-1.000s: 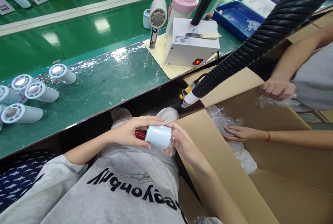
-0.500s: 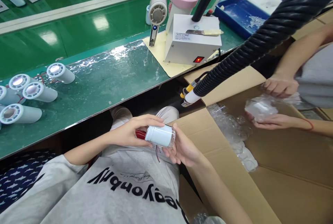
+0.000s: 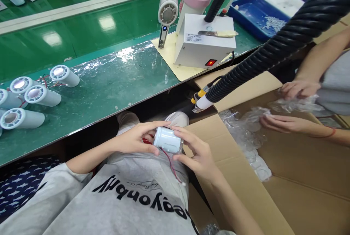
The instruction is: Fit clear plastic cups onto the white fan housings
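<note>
The blue cylinder (image 3: pixel 167 139) lies on its side above the lap, held between both hands: the left hand (image 3: pixel 136 138) wraps its left end, the right hand (image 3: pixel 198 155) grips its right end, thumb and fingers apart around it. Thin wires (image 3: pixel 171 162) trail from it toward the near right. The table (image 3: pixel 123 82) edge runs slantwise on the far side; the box (image 3: pixel 224 158) flap slopes just beside the right wrist, leaving the lap's width between. The nozzle (image 3: pixel 201 104) hangs near, far right of the hands. Since the earlier frame, the right hand has turned from open palm to grip, and more wire shows
</note>
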{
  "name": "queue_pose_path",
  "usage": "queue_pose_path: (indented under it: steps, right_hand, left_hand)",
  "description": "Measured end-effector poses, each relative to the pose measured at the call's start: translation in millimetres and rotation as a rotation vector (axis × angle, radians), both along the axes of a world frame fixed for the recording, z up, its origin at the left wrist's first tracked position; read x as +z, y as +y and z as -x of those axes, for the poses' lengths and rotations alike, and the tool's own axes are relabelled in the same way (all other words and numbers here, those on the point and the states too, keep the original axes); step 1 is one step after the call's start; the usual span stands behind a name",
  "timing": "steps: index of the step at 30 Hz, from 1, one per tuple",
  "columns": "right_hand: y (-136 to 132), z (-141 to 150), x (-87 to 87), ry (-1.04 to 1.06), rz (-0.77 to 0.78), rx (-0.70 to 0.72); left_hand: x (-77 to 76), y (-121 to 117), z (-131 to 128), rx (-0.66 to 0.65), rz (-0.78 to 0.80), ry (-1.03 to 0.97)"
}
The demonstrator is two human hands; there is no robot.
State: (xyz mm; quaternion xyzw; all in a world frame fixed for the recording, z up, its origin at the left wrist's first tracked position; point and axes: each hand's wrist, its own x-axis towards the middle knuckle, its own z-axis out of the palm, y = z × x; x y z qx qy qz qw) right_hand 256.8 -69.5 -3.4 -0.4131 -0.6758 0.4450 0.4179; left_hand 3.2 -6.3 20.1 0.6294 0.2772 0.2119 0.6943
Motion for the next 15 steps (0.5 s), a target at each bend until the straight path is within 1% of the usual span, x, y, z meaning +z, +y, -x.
queue_pose_path:
  steps: [2,3,5,7,10,13,15]
  right_hand:
    - [-1.0,0.2,0.4,0.129,0.195,-0.013]
    - [-1.4,0.1,0.6,0.170,0.249,-0.018]
    - [-1.6,-1.2,0.6,0.169,0.260,-0.025]
    - [-1.4,-2.1,-0.8,0.094,0.206,-0.034]
    - [-4.0,3.4,-5.2,0.014,0.183,-0.041]
    - [-10.1,13.6,-8.2,0.056,0.261,-0.043]
    - [-10.3,10.4,-8.0,0.040,0.337,0.014]
  left_hand:
    - [0.6,1.3,2.0,-0.036,-0.030,-0.050]
    - [0.7,1.7,3.0,-0.047,-0.016,-0.071]
    - [0.1,2.4,4.9,-0.060,0.052,-0.081]
    - [-2.1,2.7,5.6,-0.067,0.105,-0.062]
    - [-9.5,-0.5,0.7,-0.093,0.121,-0.018]
    - [-16.7,-8.4,-6.0,-0.057,0.183,0.033]
    - [-13.4,-6.9,0.8,-0.004,0.224,0.122]
